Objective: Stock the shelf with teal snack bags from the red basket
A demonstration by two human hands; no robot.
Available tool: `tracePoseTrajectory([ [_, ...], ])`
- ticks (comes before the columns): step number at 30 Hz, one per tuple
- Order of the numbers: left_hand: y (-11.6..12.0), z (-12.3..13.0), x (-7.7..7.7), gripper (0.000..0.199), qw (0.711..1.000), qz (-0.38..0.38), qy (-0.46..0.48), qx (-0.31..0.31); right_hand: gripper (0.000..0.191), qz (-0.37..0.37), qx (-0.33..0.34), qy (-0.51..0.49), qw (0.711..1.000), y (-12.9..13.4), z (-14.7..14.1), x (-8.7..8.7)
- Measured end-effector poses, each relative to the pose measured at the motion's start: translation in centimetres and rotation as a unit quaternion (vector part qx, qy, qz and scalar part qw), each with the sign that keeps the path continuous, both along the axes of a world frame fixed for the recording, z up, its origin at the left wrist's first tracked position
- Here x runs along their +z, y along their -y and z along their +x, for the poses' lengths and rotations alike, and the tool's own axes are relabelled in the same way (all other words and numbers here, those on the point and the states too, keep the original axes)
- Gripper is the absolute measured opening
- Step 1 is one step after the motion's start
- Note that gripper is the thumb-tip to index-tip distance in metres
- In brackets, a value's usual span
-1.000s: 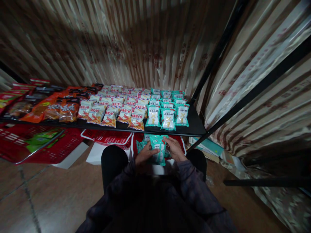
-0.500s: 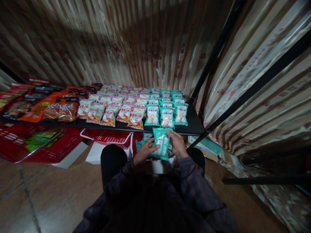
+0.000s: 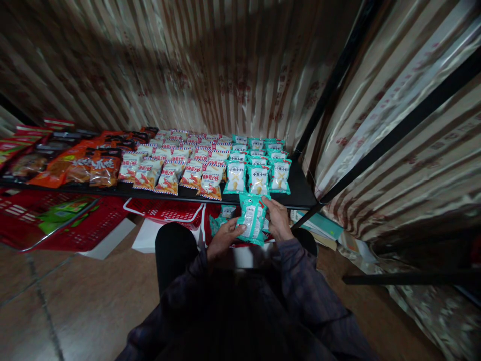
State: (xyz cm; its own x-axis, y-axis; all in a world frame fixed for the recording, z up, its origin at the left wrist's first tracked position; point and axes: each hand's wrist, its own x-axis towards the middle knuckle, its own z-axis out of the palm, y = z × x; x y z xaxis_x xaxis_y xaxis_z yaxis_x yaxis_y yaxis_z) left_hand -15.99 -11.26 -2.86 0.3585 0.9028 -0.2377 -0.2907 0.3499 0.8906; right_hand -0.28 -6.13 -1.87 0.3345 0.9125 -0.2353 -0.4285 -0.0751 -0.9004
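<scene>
A teal snack bag (image 3: pixel 253 219) is held between both hands, just in front of the shelf edge, its printed back facing up. My left hand (image 3: pixel 226 236) grips its lower left side, thumb on top. At its upper right, my right hand (image 3: pixel 276 216) pinches the edge. Behind it on the black shelf (image 3: pixel 300 188) stand rows of teal and white bags (image 3: pixel 236 177). Red and white bags (image 3: pixel 169 177) fill the shelf to their left. Below the held bag, more teal bags (image 3: pixel 228 211) lie in a red basket, partly hidden by my hands.
Orange bags (image 3: pixel 103 168) and other snack packs lie at the shelf's left. Red baskets (image 3: pixel 108 220) sit under the shelf. A black metal post (image 3: pixel 334 75) rises at the right, before striped curtains (image 3: pixel 233 65). My knees flank the basket.
The held teal bag has moved slightly up and to the right, closer to the shelf, and has tilted a little. My right hand has shifted with it; both hands keep their hold.
</scene>
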Motion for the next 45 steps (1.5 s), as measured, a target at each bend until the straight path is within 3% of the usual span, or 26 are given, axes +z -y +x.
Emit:
tracePoseTrajectory([
  [3,-0.1,-0.1,-0.1,0.063,1.000,0.007,0.000,0.011,0.039,0.000,0.001,0.007,1.000,-0.1,0.0,0.0],
  [8,-1.6,0.3,1.1,0.058,0.996,0.000,-0.014,0.092,0.039,-0.006,0.003,-0.001,1.000,-0.1,-0.2,-0.3],
  [13,-3.1,1.7,2.2,0.049,0.995,-0.018,0.029,0.089,0.041,-0.005,0.031,0.016,0.999,0.1,-0.3,-0.3],
  [18,-3.3,2.8,2.0,0.048,0.989,-0.038,0.030,0.141,0.046,-0.015,0.024,0.003,1.000,0.1,-0.1,0.1],
  [23,-3.6,2.6,2.1,0.042,0.983,-0.056,0.024,0.174,0.049,-0.003,0.066,0.024,0.998,1.1,0.2,0.2],
  [28,-4.5,1.7,3.0,0.042,0.970,-0.061,0.042,0.232,0.051,-0.023,0.176,0.032,0.984,3.9,0.4,-0.9],
  [32,-5.0,1.8,3.2,0.041,0.959,-0.063,0.043,0.273,0.048,-0.023,0.209,0.017,0.978,5.7,0.1,-1.4],
  [38,-4.9,2.4,3.7,0.038,0.955,-0.062,0.032,0.288,0.049,-0.016,0.200,0.008,0.980,6.0,0.0,-1.4],
  [45,-5.3,2.4,3.7,0.039,0.957,-0.056,0.026,0.284,0.048,0.005,0.186,0.024,0.982,6.0,-0.2,-2.7],
])
